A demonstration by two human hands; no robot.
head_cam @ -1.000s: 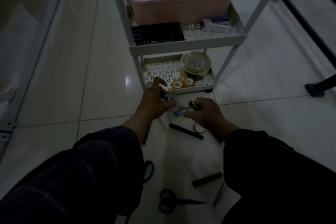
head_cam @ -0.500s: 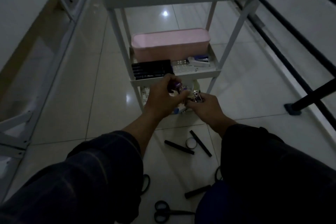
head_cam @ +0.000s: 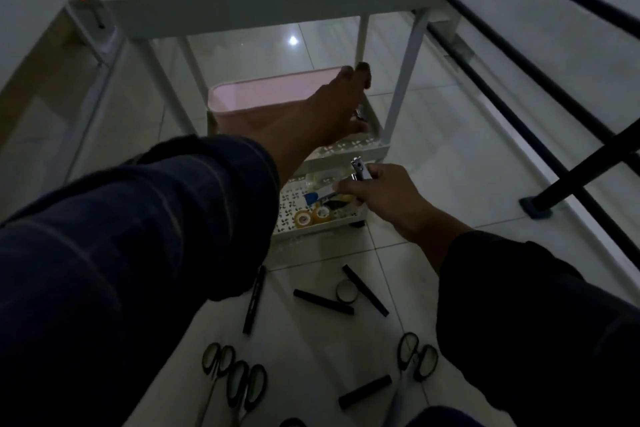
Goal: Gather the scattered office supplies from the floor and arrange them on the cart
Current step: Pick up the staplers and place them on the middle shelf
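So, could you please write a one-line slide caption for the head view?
Left hand reaches over the cart's middle shelf; right hand holds a stapler.

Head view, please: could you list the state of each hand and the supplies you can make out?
left hand: reaching into the cart's middle shelf
right hand: gripping a metal clip
pink bin: upright on the middle shelf
tape rolls: on the bottom shelf
scissors: lying on the floor

1. The room around me is very dim and the picture looks grainy.
2. A small bright glare spot sits on the glossy floor tiles.
3. My dark sleeves lose nearly all detail.
4. Straight rails bow at the edges.
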